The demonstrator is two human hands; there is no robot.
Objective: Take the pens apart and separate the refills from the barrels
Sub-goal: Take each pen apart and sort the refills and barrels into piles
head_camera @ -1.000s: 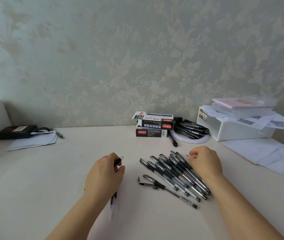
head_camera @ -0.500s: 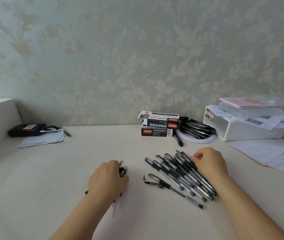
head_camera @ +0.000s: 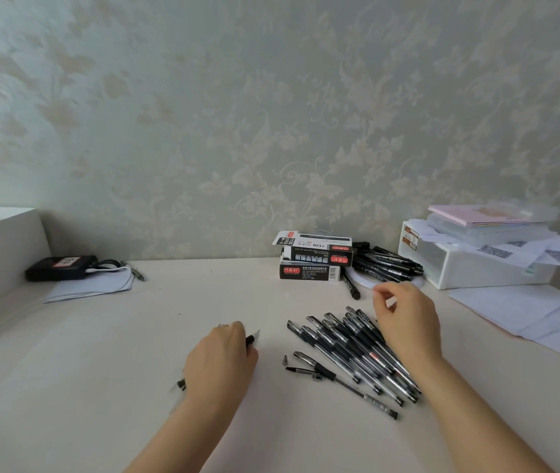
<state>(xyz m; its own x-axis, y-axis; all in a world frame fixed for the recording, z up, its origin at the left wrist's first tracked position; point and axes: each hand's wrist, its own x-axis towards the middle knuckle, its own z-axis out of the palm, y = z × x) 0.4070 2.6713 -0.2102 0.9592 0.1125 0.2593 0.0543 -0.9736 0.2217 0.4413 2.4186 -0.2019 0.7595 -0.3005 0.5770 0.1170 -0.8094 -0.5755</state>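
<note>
Left hand (head_camera: 219,361) is resting low on the desk (head_camera: 101,387), fingers curled and grasping a dark pen (head_camera: 250,340); its tip end is poking out past the fingers toward the wall, and a dark stub is showing behind the wrist, blurred. Right hand (head_camera: 406,319) is hovering over the far end of the pen pile (head_camera: 350,349), fingers curled with thumb and forefinger pinching something small and pale; can't tell what it is. The pile is lying fanned on the desk between the 2 hands, running diagonally under the right forearm. Just left of it, a loose refill (head_camera: 357,390) with a spring-like end is lying on the desk, with a small cone tip (head_camera: 285,360) and a black cap (head_camera: 302,371) sitting beside it. Behind the pile, 2 stacked pen boxes (head_camera: 312,259) are sitting against the wall, with a heap of black markers (head_camera: 386,264) on a white disc just right of them. White storage box (head_camera: 469,264) with papers on top is sitting at far right; black pouch (head_camera: 58,268) and paper at far left.
</note>
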